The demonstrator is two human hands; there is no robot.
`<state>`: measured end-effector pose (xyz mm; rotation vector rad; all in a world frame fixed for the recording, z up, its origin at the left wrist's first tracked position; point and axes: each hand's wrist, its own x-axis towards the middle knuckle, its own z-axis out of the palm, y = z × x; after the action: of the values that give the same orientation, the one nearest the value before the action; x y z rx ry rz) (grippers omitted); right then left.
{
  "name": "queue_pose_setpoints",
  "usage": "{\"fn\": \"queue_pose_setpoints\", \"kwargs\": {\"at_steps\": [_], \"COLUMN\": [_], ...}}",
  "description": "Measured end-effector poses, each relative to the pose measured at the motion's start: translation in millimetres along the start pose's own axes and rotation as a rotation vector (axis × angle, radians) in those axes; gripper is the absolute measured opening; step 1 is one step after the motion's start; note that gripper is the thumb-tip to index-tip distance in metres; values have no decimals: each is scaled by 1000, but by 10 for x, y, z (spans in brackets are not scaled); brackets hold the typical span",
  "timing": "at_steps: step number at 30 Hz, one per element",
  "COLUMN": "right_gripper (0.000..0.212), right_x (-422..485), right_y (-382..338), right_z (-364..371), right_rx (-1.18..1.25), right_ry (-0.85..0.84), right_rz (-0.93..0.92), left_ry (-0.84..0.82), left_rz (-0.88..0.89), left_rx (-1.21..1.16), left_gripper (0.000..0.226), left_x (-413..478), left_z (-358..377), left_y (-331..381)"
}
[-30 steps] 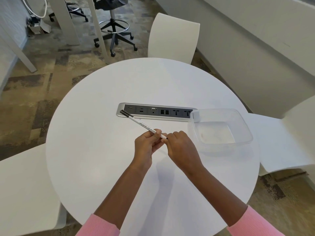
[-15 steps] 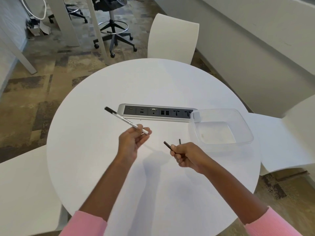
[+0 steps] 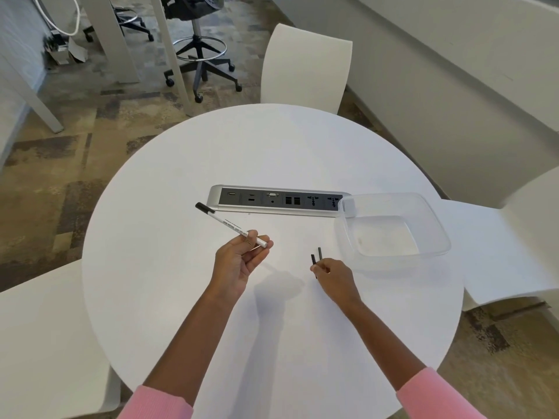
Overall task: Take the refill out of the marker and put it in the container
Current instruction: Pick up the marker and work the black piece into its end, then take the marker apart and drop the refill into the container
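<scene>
The left hand point(image 3: 239, 261) pinches the thin white marker point(image 3: 233, 226). The right hand point(image 3: 332, 275) pinches two short black sticks point(image 3: 316, 259), likely the refill, near the clear plastic box point(image 3: 435, 234) on the right. A loose pinch could drop them onto the round white table point(image 3: 181, 297).

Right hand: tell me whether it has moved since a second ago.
Yes. The right hand has pulled away from the left hand, moving right toward the container, with the black refill held in it.

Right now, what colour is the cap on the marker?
Black. The cap sits on the far end of the white marker, clearest in the head view.
</scene>
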<state>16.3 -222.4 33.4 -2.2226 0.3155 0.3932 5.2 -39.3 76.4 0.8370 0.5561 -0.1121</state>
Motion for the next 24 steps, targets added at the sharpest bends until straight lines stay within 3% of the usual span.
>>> {"fn": "queue_pose_setpoints", "kwargs": {"at_steps": [12,24], "right_gripper": [18,25], "right_x": [191,283], "right_y": [43,75], "right_z": [270,319], "right_rx": [-357,-459], "right_ry": [114,137], "right_rz": [-131,-116], "left_ry": [-5,-1], "left_rz": [-133,-221], "left_rx": [-20,-47], "left_gripper": [12,13], "left_x": [-28,-19], "left_z": [-81,-143], "left_y": [-175,-225]}}
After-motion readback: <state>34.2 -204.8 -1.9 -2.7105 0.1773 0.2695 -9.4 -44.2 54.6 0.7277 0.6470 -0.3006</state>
